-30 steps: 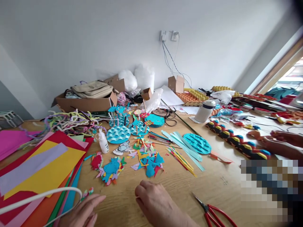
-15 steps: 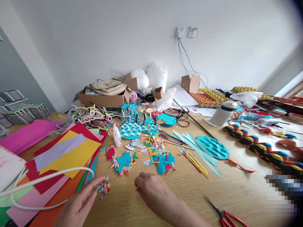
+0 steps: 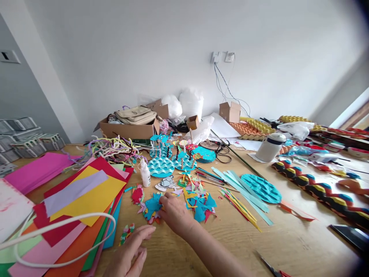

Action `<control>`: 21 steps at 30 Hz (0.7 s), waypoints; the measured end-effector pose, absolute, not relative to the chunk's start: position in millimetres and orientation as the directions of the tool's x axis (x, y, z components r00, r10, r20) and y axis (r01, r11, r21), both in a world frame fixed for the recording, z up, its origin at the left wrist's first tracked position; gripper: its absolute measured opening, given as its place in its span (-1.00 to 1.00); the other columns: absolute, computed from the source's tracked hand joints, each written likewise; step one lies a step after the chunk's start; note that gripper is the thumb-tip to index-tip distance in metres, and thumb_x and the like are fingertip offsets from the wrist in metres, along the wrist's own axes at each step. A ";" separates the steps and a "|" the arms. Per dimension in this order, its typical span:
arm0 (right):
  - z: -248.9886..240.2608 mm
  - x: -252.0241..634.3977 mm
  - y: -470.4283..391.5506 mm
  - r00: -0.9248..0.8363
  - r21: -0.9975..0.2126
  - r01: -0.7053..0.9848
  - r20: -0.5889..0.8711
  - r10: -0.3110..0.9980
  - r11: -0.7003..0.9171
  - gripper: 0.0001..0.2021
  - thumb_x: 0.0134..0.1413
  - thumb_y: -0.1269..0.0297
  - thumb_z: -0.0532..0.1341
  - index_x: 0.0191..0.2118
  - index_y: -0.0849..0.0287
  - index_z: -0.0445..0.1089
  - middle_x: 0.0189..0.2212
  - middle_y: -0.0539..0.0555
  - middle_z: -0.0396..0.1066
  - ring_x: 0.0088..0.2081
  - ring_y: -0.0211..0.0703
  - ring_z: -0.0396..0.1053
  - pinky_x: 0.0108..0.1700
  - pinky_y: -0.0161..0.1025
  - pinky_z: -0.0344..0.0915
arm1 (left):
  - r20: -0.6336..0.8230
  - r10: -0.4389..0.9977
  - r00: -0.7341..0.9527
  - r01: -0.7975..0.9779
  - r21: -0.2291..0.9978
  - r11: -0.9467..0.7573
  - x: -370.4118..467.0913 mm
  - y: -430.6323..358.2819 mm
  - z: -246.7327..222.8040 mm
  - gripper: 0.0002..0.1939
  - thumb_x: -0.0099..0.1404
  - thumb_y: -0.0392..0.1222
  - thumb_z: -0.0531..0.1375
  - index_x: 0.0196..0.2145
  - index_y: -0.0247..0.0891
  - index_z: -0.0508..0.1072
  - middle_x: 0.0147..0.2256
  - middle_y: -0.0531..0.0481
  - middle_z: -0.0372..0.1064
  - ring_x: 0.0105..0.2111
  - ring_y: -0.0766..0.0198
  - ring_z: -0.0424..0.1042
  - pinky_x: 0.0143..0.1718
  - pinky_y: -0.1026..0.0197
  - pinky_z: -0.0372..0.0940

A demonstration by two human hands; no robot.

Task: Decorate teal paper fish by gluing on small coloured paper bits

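my right hand (image 3: 175, 212) has moved forward to the blue cut-outs (image 3: 151, 206) on the tabletop (image 3: 225, 227), so work now seems centred there; i cannot tell whether its grip holds one. my left hand (image 3: 128, 250) is loosely open beside the small scraps (image 3: 126, 234).

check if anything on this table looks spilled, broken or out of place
Nothing looks spilled; the glue bottle stands upright. One oddity: a white cord loops in front of the coloured paper, partly blocking it.
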State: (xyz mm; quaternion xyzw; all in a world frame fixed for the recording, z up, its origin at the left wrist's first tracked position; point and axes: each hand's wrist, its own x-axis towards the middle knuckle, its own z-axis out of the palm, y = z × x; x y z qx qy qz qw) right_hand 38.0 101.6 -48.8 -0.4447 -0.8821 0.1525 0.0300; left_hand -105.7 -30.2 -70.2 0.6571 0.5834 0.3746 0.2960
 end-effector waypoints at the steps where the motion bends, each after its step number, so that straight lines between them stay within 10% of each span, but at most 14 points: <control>1: -49.2 35.8 101.7 -0.596 -0.283 0.783 -0.084 0.799 0.554 -0.78 -0.07 0.32 0.11 -0.24 0.20 0.36 -0.22 0.15 0.35 -0.25 -0.06 0.37 -0.38 -0.28 0.17 | 0.116 0.993 0.008 0.467 0.878 -0.107 -102.9 -27.5 -69.8 -0.62 0.17 -0.30 0.05 -0.06 -0.01 0.36 -0.10 0.02 0.40 -0.11 0.21 0.38 -0.19 0.32 0.33; 7: -51.4 29.8 103.9 -0.583 -0.254 0.798 -0.099 0.807 0.546 -0.80 -0.10 0.39 0.11 -0.28 0.23 0.37 -0.24 0.19 0.36 -0.29 -0.05 0.38 -0.39 -0.28 0.17 | -0.023 0.992 -0.127 0.111 0.993 0.037 -97.8 -11.4 -68.2 -0.79 0.11 -0.13 0.15 -0.27 -0.19 0.44 -0.36 -0.03 0.44 -0.34 0.21 0.42 -0.40 0.29 0.36; 21: -50.8 26.2 108.4 -0.568 -0.325 0.796 -0.111 0.815 0.510 -0.77 -0.17 0.47 0.10 -0.29 0.22 0.36 -0.27 0.16 0.39 -0.27 -0.10 0.35 -0.39 -0.32 0.12 | -0.092 0.951 -0.296 -0.124 0.991 0.058 -109.1 -6.1 -83.7 -0.76 -0.02 -0.12 0.23 -0.37 -0.26 0.40 -0.49 0.01 0.38 -0.51 0.28 0.36 -0.58 0.31 0.24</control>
